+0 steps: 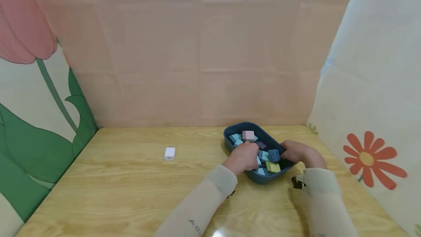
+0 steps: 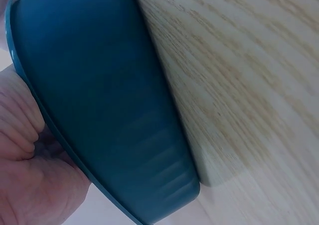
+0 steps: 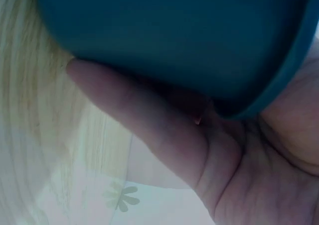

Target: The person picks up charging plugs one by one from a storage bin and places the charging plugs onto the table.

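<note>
A dark blue plastic box (image 1: pixel 242 124) with rounded corners stands on the table and holds several small blocks that look like plug chargers. Among them are a pink one (image 1: pixel 248 135), a yellow-green one (image 1: pixel 272 167), a dark blue one (image 1: pixel 273 155) and light blue ones. My left hand (image 1: pixel 244 156) reaches over the near left rim into the box, its fingertips hidden among the blocks. At the right end my right hand (image 1: pixel 295 152) grips the box wall; in the right wrist view one digit (image 3: pixel 144 115) lies along the outside.
A white charger (image 1: pixel 169 153) with a small port lies on the wooden table (image 1: pixel 125 189), left of the box. A pinkish backdrop (image 1: pixel 197 54) rises behind the table. Flower-printed sheets flank it, one with a red flower (image 1: pixel 366 158) at the right.
</note>
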A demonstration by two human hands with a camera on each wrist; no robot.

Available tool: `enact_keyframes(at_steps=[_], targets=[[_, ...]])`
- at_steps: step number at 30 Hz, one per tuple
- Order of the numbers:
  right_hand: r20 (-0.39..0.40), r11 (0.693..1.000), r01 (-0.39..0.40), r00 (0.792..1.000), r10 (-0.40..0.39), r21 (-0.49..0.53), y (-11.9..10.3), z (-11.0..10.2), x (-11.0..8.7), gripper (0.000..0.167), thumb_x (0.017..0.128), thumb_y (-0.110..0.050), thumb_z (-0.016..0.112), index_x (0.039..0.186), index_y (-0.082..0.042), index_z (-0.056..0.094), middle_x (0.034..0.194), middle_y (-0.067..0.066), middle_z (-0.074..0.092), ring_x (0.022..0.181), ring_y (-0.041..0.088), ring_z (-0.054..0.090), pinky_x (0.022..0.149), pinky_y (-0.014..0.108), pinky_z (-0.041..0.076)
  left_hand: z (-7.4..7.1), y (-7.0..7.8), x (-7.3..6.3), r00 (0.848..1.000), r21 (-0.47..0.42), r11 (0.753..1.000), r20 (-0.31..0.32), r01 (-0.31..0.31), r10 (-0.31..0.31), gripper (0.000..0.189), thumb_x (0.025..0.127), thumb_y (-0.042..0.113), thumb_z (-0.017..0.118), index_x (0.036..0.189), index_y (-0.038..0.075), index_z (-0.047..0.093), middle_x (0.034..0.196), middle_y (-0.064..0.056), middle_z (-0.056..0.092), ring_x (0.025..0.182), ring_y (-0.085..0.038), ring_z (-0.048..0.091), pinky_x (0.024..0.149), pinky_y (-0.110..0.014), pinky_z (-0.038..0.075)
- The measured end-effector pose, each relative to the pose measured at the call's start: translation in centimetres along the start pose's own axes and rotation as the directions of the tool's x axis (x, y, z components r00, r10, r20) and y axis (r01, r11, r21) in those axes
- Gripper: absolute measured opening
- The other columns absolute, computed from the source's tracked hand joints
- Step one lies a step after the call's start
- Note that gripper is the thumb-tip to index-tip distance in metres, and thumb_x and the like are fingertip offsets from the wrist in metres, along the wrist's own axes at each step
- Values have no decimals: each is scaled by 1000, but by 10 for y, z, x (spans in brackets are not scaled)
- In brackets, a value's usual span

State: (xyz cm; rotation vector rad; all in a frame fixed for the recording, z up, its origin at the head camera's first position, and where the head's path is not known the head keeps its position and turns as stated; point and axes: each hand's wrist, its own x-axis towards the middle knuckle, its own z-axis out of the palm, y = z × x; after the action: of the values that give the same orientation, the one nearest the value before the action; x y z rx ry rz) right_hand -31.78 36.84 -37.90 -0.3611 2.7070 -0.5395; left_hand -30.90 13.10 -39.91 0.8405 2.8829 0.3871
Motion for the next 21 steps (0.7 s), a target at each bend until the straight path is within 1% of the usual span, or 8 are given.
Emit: enact_keyframes(at_steps=[2,5,7,10,13,15,17,21], targets=[[3,1000,-20,1000,20,-6,0,0,-1,14,92,-4,64,103,-2,73,86,3,66,76,18,60,73,33,48,0,1,0,1000,-3,1000,0,-9,9,19,93,31,88,106,20,79,101,7,76,82,-7,62,76,-23,55],[4,999,-36,999,36,-5,1,0,-2,16,94,-6,63,106,-1,73,90,5,67,78,19,61,74,33,49,1,2,-1,1000,-11,1000,-6,-4,4,21,93,31,88,108,20,79,102,7,75,81,-7,62,76,-22,55],[8,998,-54,999,54,17,1,0,-2,17,95,-6,63,108,0,73,92,6,69,80,19,62,74,33,51,1,2,-3,1000,-1,1000,-20,-4,4,21,93,32,89,107,20,79,101,7,75,80,-7,62,74,-22,55],[21,995,-87,996,86,50,0,0,-2,18,97,-7,62,109,1,73,95,7,70,81,19,64,73,33,54,2,2,-3,998,30,999,-55,-32,34,21,91,34,90,101,20,78,96,8,74,77,-6,61,71,-22,54],[22,992,-107,994,106,67,0,-1,-4,19,97,-7,61,110,2,72,96,8,70,82,19,64,72,33,54,2,1,-2,991,77,995,-109,-70,78,25,88,39,93,99,21,78,94,9,73,77,-5,61,70,-21,54],[12,992,-107,994,106,61,-1,-1,-3,20,96,-7,62,110,2,72,95,8,70,82,20,64,72,34,54,1,0,-2,984,96,991,-141,-93,106,30,85,41,94,103,22,79,97,10,75,80,-4,62,73,-21,56],[3,993,-103,995,103,52,-1,-1,-3,20,95,-7,63,110,2,73,94,8,70,81,20,64,72,33,53,-2,-3,-1,980,84,990,-155,-112,124,39,84,41,95,115,24,80,108,12,77,89,-3,65,82,-20,58],[6,994,-106,994,106,37,-1,-1,0,21,96,-8,64,111,3,73,94,9,71,82,21,65,72,33,54,-13,-10,-8,974,-5,990,-181,-142,138,51,85,38,94,131,24,76,123,12,77,99,-3,65,89,-18,57]])
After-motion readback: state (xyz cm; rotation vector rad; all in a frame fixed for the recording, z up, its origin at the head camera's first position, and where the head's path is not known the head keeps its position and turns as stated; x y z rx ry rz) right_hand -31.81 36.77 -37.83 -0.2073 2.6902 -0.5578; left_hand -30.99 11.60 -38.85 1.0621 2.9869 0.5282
